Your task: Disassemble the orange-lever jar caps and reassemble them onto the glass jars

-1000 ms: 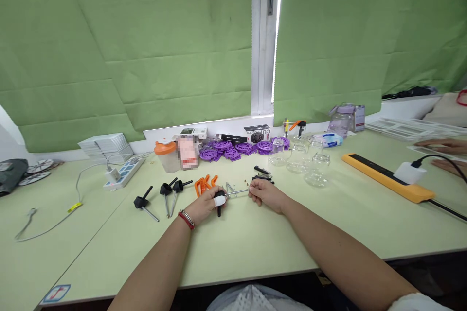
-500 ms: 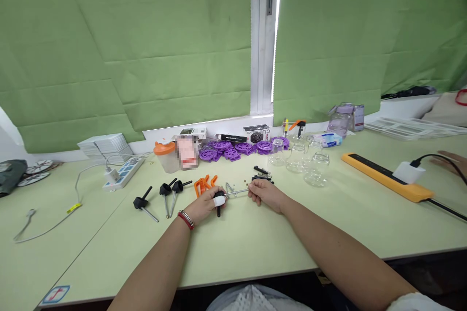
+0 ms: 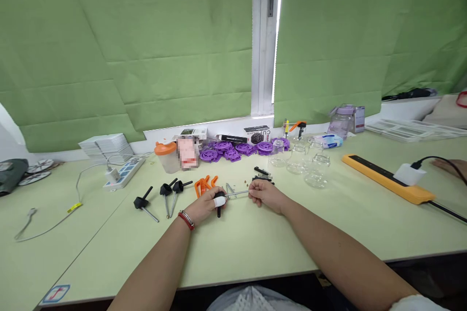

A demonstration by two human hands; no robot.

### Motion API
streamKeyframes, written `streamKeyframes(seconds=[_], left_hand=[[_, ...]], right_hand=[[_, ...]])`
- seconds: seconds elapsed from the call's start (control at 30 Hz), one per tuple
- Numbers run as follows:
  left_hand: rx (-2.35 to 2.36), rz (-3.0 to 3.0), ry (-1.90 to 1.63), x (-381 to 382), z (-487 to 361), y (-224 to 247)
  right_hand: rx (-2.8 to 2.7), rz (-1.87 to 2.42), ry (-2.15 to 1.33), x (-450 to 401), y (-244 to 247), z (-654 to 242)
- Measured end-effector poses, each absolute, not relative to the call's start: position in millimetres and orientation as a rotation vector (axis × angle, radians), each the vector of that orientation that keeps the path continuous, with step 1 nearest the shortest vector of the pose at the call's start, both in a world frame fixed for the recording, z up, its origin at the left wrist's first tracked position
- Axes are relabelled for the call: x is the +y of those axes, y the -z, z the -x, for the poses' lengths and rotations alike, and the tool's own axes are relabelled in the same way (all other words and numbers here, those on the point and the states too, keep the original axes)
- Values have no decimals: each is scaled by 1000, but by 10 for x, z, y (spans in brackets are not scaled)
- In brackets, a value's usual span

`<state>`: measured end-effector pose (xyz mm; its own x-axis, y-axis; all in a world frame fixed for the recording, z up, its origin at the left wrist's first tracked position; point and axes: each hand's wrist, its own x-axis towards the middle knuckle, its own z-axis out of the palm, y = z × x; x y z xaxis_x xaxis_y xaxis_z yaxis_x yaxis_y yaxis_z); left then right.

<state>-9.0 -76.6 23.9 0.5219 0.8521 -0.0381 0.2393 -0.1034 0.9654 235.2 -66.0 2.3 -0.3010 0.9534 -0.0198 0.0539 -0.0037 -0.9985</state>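
Both hands meet over the pale green worktop (image 3: 255, 238), just in front of the row of purple plastic wheels (image 3: 237, 148).

Left hand (image 3: 206, 204): fingers curled and pinched around the black knob (image 3: 219, 198) of a metal rod (image 3: 236, 194); one fingertip wears a white wrap. A red bracelet (image 3: 186, 219) sits at the wrist. A short black stub of the knob points down toward the worktop below the fingers.

Right hand (image 3: 263, 191): fingers closed together, pinching the far end of the same rod. The rod spans level between the two hands, just above the worktop; whether it touches the surface cannot be told.

Near the wheels, toward the hands:
- orange plastic pieces (image 3: 204, 183), just left of the left hand's fingers
- three more black-knobbed rods (image 3: 166, 195) lying further left, apart from one another
- small black parts (image 3: 261, 173) just behind the right hand
- a few small loose bits beside the rod, too small to identify

Right of the wheels: clear glass jars (image 3: 308, 165), then an orange power strip (image 3: 386, 177) with a white plug. Left of the wheels: an orange-lidded cup (image 3: 165, 155), a white power strip (image 3: 122, 172).

Another person's hand (image 3: 450, 166) rests at the right edge, beyond the orange strip.
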Motion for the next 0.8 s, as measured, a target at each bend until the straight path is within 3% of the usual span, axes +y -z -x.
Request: streamKeyframes(seconds=[0.8], left_hand=[[890,-1559,-718,-764,80,-227]], right_hand=[[-1500,1115,-1417,-670,-48,-2340]])
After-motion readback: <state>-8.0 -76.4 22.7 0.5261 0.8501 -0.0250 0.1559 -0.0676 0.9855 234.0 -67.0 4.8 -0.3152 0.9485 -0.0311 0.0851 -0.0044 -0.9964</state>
